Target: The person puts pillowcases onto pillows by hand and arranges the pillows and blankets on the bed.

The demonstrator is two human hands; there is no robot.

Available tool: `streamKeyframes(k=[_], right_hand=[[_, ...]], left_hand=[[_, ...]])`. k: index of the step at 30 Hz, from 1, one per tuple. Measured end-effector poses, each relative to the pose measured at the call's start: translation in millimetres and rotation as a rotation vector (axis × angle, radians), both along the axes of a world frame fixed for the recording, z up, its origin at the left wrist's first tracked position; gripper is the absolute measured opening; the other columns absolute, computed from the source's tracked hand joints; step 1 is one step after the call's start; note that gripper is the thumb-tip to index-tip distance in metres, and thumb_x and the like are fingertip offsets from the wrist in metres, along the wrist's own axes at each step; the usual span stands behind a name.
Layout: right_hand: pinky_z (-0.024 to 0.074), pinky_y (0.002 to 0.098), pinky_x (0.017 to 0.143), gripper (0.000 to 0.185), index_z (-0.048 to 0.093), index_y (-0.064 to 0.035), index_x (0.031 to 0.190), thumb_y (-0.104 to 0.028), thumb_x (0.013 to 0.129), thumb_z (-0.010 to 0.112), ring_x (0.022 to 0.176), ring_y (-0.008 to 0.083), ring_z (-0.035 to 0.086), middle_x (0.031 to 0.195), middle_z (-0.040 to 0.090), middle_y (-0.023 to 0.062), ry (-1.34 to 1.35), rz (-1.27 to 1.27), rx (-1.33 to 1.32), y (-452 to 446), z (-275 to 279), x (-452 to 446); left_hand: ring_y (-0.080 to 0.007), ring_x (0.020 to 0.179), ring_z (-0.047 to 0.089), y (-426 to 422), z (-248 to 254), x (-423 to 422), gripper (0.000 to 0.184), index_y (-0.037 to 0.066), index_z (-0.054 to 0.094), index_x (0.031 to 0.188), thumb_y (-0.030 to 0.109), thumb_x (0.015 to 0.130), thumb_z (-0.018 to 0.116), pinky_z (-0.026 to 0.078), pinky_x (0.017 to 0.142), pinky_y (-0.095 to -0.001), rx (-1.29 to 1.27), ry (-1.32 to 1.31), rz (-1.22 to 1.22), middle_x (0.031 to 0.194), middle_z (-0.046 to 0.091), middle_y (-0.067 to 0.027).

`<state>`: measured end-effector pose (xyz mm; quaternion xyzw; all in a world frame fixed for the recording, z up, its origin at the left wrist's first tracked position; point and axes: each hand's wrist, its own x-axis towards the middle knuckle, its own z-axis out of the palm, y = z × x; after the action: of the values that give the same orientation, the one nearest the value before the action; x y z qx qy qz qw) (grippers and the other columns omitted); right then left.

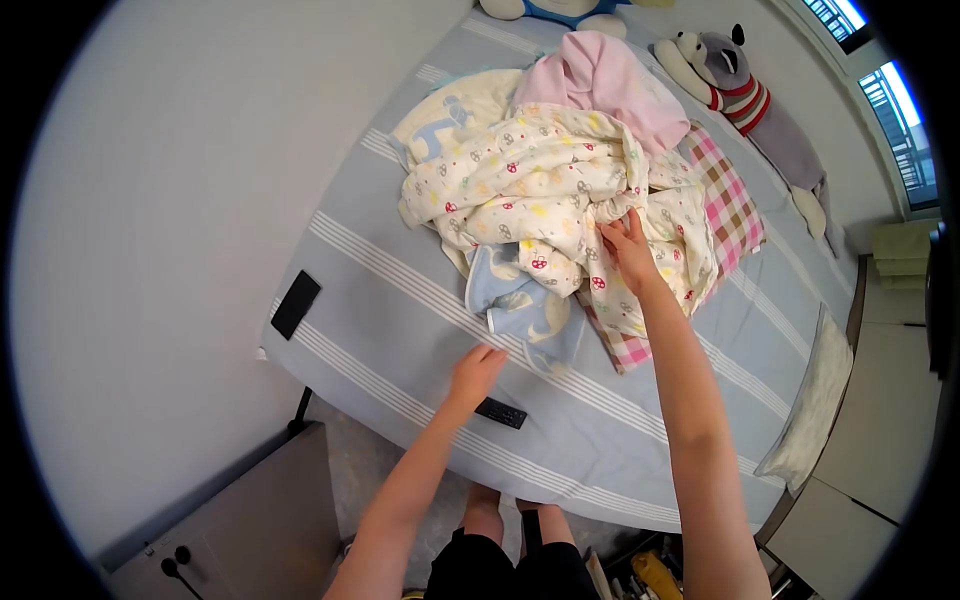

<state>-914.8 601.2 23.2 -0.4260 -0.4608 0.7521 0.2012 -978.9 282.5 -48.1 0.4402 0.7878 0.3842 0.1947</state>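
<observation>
My right hand (pixel 628 252) reaches into a heap of bedding, with its fingers pinched on a cream blanket (pixel 520 180) printed with small red, yellow and grey mushrooms. My left hand (pixel 477 376) is low over the striped bedsheet (pixel 390 300), its fingers loosely extended and holding nothing. Just below that hand lies a black remote control (pixel 501 413). A blue cloth with pale animal shapes (pixel 530 310) sticks out from under the mushroom blanket, and a pink blanket (pixel 610 85) is bunched behind it. A pink and brown checked pillow or cloth (pixel 728 190) shows partly beneath.
A black flat rectangular object (pixel 296 304) lies near the bed's left edge. Plush toys (pixel 750 100) rest along the far side, and a pale pillow (pixel 812 405) is at the right. A grey cabinet (pixel 240 520) stands at the lower left, with a wall behind.
</observation>
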Motion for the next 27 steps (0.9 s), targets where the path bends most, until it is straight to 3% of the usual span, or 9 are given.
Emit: streamKeyframes(k=[5,8,12,16,18,20,23,24,27], right_hand=[[0.0408,0.0248,0.087,0.076,0.006,-0.0138,0.145,-0.004,0.086,0.053,0.099,0.0118,0.053,0.115,0.056,0.0032,-0.052,0.046,-0.009,7.9,-3.1,11.2],[0.0403,0.0272,0.091,0.077,0.005,-0.0135,0.145,-0.007,0.087,0.054,0.1,0.0129,0.053,0.113,0.056,0.004,-0.028,0.018,-0.027,8.5,-10.0,11.1],[0.0399,0.0293,0.093,0.072,0.009,-0.0137,0.145,-0.007,0.087,0.053,0.102,0.0148,0.054,0.115,0.055,0.0044,0.001,0.041,-0.039,10.6,-12.1,14.6],[0.0416,0.0299,0.092,0.074,0.008,-0.0126,0.145,-0.006,0.087,0.053,0.101,0.0163,0.055,0.116,0.056,0.0067,0.014,0.02,-0.056,15.1,-20.8,17.7],[0.0426,0.0296,0.09,0.075,0.008,-0.0117,0.145,-0.006,0.086,0.053,0.099,0.0164,0.056,0.115,0.057,0.008,0.013,-0.011,-0.076,15.4,-19.7,15.8],[0.0428,0.0295,0.09,0.074,0.009,-0.0108,0.144,-0.009,0.086,0.055,0.098,0.0163,0.057,0.113,0.057,0.0087,0.016,-0.059,-0.102,13.4,-16.7,14.1],[0.0425,0.0302,0.089,0.073,0.017,-0.0057,0.142,-0.018,0.085,0.06,0.099,0.0168,0.056,0.111,0.058,0.0104,-0.206,-0.086,0.032,14.9,-12.8,9.9],[0.0449,0.0375,0.085,0.077,0.024,-0.0003,0.138,-0.028,0.08,0.065,0.093,0.0253,0.059,0.111,0.057,0.0148,-0.306,-0.053,0.213,23.2,-20.4,11.0],[0.0458,0.0443,0.081,0.08,0.026,0.0018,0.137,-0.035,0.077,0.065,0.089,0.0354,0.06,0.112,0.057,0.0204,-0.748,-0.164,1.645,22.5,6.1,0.0]], left_hand=[[-0.0222,0.07,0.058,89.2,-38.0,-7.1,0.007,0.012,0.064,0.075,0.012,0.07,0.068,0.049,0.058,-0.0329,-0.069,0.522,-0.101,0.076,0.051,-0.0057],[-0.0228,0.07,0.059,90.2,-59.4,-14.0,0.011,0.01,0.06,0.069,0.014,0.066,0.07,0.049,0.057,-0.033,-0.17,0.593,-0.168,0.073,0.051,-0.0062],[-0.0241,0.067,0.057,68.2,-35.8,-13.4,0.011,0.009,0.062,0.069,0.012,0.066,0.072,0.047,0.053,-0.0335,0.07,0.446,-0.079,0.069,0.053,-0.0052],[-0.0252,0.061,0.053,-9.7,6.1,3.6,0.009,0.008,0.064,0.07,0.008,0.068,0.073,0.044,0.052,-0.0341,0.183,0.301,0.099,0.068,0.056,-0.005],[-0.0238,0.062,0.055,-67.5,20.1,10.5,0.007,0.01,0.066,0.073,0.012,0.069,0.071,0.045,0.051,-0.0332,0.02,0.238,0.242,0.067,0.054,-0.005],[-0.0239,0.063,0.057,-155.8,-21.4,20.4,0.007,0.009,0.066,0.07,0.014,0.07,0.07,0.046,0.054,-0.0331,-0.229,0.113,0.44,0.069,0.056,-0.005],[-0.0273,0.09,0.057,-296.9,-63.4,41.4,0.028,0.01,0.064,0.099,0.015,0.072,0.068,0.044,0.081,-0.0399,-0.849,0.175,0.539,0.092,0.061,-0.0104],[-0.0298,0.098,0.054,-310.3,-67.2,44.6,0.037,0.01,0.059,0.108,0.016,0.073,0.067,0.04,0.088,-0.0419,-0.958,0.226,0.531,0.099,0.059,-0.0132],[-0.0363,0.116,0.044,-310.9,-22.9,63.0,0.058,0.009,0.046,0.128,0.017,0.075,0.067,0.031,0.1,-0.0463,-1.269,0.258,0.445,0.117,0.052,-0.0205]])
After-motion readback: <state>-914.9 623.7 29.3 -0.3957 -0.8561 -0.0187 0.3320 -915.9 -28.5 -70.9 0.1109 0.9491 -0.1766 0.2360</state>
